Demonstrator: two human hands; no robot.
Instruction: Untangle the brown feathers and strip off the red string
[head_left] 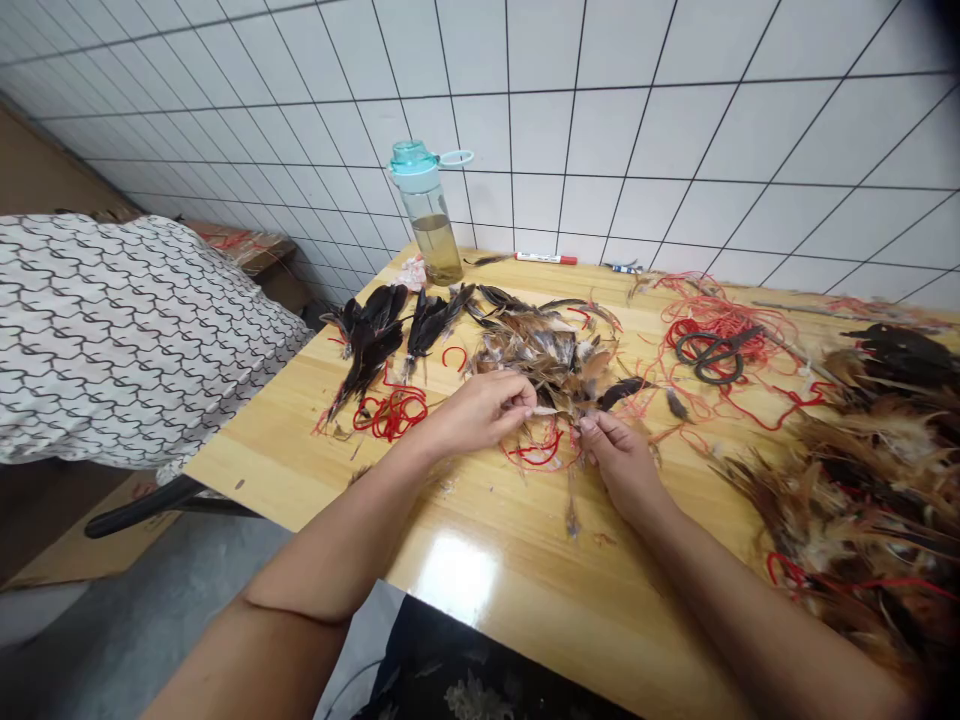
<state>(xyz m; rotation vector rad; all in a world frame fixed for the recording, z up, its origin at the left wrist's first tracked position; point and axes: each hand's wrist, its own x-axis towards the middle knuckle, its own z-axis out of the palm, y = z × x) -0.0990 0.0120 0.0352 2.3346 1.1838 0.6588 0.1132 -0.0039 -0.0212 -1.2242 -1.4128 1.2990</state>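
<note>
My left hand [499, 408] is closed in a pinch, and a pale feather [544, 411] sticks out from its fingertips. Just to the right, the thumb and fingertips of my right hand [619, 455] are pressed together; what they hold is too small to make out. Both hands are at the near edge of a loose pile of brown and black feathers [525, 340]. On the wood below the fingers lies a loop of red cord [541, 455].
Black feather bundles [375, 325] and coiled red string [390, 412] lie left. Black-handled scissors [709, 355] rest on tangled red string at the right, near a big feather heap [870, 470]. A water bottle [431, 215] and a marker [545, 258] are by the tiled wall.
</note>
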